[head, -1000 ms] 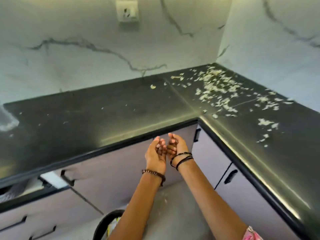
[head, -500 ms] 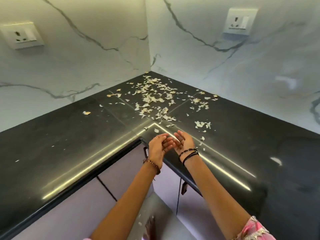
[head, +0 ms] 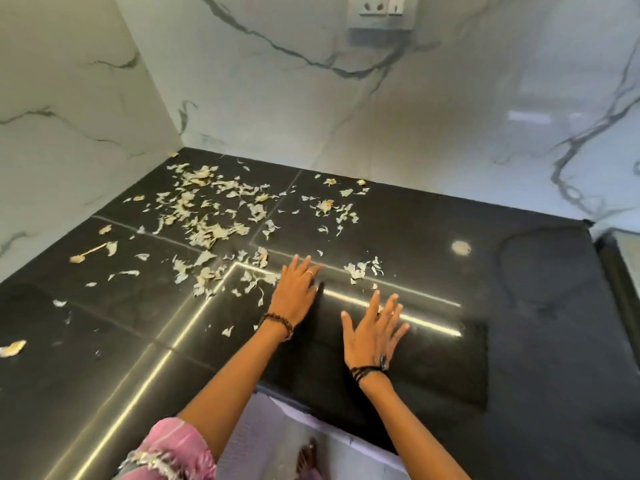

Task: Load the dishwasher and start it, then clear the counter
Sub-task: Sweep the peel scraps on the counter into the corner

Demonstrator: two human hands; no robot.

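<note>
Pale papery peel scraps (head: 207,220) lie scattered over the corner of the black stone counter (head: 519,358). My left hand (head: 294,292) reaches flat over the counter with straight fingers, its fingertips near scraps by the bright light reflection. To its right my right hand (head: 375,332) hovers with fingers spread and holds nothing. A small clump of scraps (head: 360,270) lies just beyond both hands. Whether either palm touches the counter is unclear.
White marble walls meet behind the counter's corner, with a power socket (head: 381,8) high on the right wall. A lone scrap (head: 12,348) lies far left. A pale cabinet front (head: 311,431) and the floor show below the counter's inner edge.
Both hands were cupped together below the counter edge. They have separated, opened and reached forward over the counter towards the scraps. The view has turned and moved closer to the corner.
</note>
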